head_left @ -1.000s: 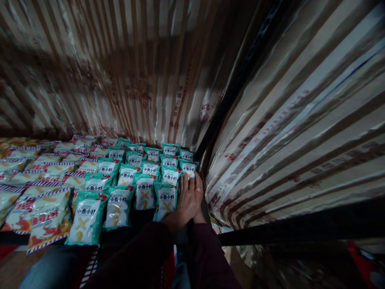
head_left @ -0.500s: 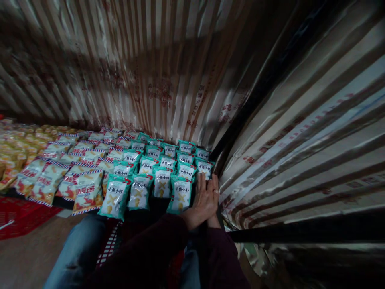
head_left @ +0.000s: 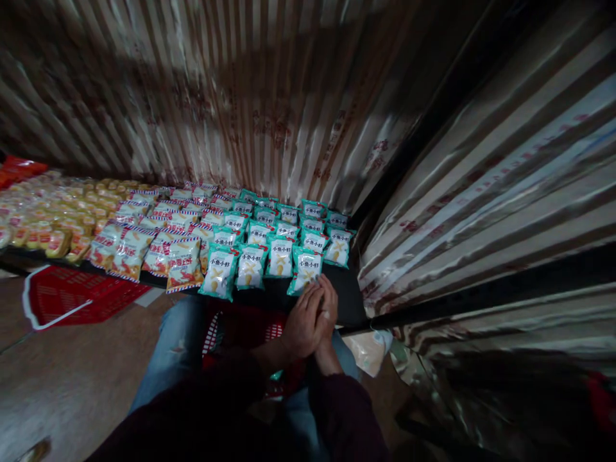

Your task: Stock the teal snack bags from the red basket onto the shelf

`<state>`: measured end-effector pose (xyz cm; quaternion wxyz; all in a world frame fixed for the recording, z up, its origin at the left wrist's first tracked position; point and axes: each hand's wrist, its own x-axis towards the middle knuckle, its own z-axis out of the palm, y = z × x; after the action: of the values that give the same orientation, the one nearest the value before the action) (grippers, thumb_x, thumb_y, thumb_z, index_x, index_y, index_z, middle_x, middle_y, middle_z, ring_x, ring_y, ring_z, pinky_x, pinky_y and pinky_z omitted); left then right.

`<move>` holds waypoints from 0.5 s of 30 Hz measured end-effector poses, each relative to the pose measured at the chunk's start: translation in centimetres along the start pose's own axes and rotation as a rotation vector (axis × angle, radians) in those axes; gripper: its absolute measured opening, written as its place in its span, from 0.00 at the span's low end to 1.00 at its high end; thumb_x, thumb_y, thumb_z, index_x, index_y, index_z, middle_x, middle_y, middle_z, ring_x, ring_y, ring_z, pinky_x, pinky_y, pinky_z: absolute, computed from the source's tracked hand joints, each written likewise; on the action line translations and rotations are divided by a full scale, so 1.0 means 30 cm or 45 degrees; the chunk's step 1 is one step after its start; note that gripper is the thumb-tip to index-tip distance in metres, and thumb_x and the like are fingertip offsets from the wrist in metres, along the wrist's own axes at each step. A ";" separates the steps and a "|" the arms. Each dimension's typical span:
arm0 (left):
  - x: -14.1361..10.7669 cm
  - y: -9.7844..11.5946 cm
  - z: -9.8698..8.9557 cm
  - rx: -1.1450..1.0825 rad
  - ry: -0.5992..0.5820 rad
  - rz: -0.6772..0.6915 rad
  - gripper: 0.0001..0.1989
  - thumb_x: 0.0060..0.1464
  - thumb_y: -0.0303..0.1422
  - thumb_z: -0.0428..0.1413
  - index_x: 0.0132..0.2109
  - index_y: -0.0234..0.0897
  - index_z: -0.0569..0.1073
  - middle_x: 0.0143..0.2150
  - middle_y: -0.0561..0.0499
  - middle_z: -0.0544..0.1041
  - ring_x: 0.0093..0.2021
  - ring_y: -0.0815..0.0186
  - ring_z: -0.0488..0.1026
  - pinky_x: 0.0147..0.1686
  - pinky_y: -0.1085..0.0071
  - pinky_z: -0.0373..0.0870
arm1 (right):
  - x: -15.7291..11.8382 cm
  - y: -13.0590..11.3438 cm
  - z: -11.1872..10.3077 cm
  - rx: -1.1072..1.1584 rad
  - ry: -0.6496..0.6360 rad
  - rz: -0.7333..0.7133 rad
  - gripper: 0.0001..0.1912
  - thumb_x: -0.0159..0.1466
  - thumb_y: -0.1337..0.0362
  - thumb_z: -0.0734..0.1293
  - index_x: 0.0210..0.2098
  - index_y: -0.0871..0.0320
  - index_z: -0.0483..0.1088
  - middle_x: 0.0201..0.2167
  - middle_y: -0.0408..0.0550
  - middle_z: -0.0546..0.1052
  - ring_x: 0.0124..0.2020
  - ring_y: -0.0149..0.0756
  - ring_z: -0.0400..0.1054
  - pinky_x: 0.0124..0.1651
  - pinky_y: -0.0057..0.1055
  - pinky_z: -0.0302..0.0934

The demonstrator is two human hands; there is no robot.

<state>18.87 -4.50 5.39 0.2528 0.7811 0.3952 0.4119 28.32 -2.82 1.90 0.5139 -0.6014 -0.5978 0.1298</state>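
Note:
My left hand and my right hand rest against each other at the front edge of the black shelf. Their fingers stretch forward, slightly bent, and no held item shows; the palms are hidden. The fingertips are at the lower edge of a green-and-white snack packet. Several like packets stand in rows behind and left of it. One of them, at the right end, leans a little apart from the front row.
White-and-orange packets with striped edges and yellow wrapped items fill the shelf's left part. Striped sheeting hangs behind and to the right. Below are a red basket at left and another between my knees.
The view has shifted, showing more floor and shelf edge. Both hands have drawn back from the right-end packets to the shelf's front edge, and the packet there now shows fully.

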 end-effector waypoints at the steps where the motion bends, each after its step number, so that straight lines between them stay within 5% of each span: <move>1: -0.025 -0.016 -0.037 0.029 0.014 0.064 0.25 0.64 0.35 0.40 0.62 0.22 0.58 0.64 0.32 0.62 0.69 0.54 0.50 0.66 0.51 0.54 | -0.020 -0.024 0.019 0.003 -0.006 -0.030 0.23 0.66 0.61 0.51 0.55 0.60 0.64 0.56 0.57 0.68 0.59 0.41 0.60 0.64 0.41 0.52; 6: -0.086 -0.109 -0.225 0.236 0.198 0.225 0.19 0.63 0.28 0.39 0.59 0.31 0.62 0.58 0.39 0.70 0.66 0.59 0.57 0.67 0.51 0.52 | -0.055 -0.140 0.164 0.051 -0.153 -0.123 0.23 0.65 0.63 0.50 0.54 0.59 0.67 0.54 0.55 0.72 0.58 0.40 0.63 0.62 0.45 0.55; 10: -0.121 -0.171 -0.349 0.358 0.262 0.086 0.17 0.63 0.30 0.42 0.56 0.34 0.65 0.57 0.40 0.71 0.66 0.58 0.58 0.65 0.49 0.54 | -0.068 -0.229 0.274 0.113 -0.266 -0.069 0.23 0.64 0.65 0.52 0.55 0.59 0.67 0.53 0.53 0.73 0.56 0.37 0.64 0.62 0.41 0.57; 15: -0.256 -0.232 -0.387 0.298 0.179 -0.049 0.14 0.63 0.32 0.45 0.51 0.35 0.70 0.57 0.40 0.70 0.62 0.58 0.63 0.60 0.56 0.63 | -0.164 -0.273 0.291 -0.007 -0.537 0.029 0.24 0.63 0.70 0.54 0.57 0.60 0.65 0.52 0.54 0.75 0.53 0.38 0.69 0.57 0.36 0.61</move>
<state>3.56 -6.15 3.16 0.1396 0.7668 0.4724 0.4116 15.54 -4.98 2.15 0.3743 -0.5691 -0.6855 0.2571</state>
